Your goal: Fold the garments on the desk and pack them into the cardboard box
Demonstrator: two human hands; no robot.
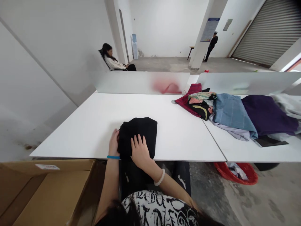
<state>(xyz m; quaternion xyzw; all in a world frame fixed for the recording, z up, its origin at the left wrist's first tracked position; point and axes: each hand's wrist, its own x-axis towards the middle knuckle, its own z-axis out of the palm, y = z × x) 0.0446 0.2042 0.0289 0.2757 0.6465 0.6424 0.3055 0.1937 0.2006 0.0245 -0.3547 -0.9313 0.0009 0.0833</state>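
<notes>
A folded black garment [145,128] lies near the front edge of the white table [94,125], in front of my body. My right hand [140,152] rests flat on top of it, fingers slightly spread. Along the garment's left side, my left hand [114,143] is curled against the edge, gripping the cloth there; some of its fingertips are hidden by the fabric. The garment's kind is not clear from its folded shape.
Heaped clothes [232,113] lie on the right side. An open cardboard box [54,194] stands at lower left, and a red basket [252,179] sits on the floor at right. Frosted dividers [131,82] line the table's back. Two people are beyond.
</notes>
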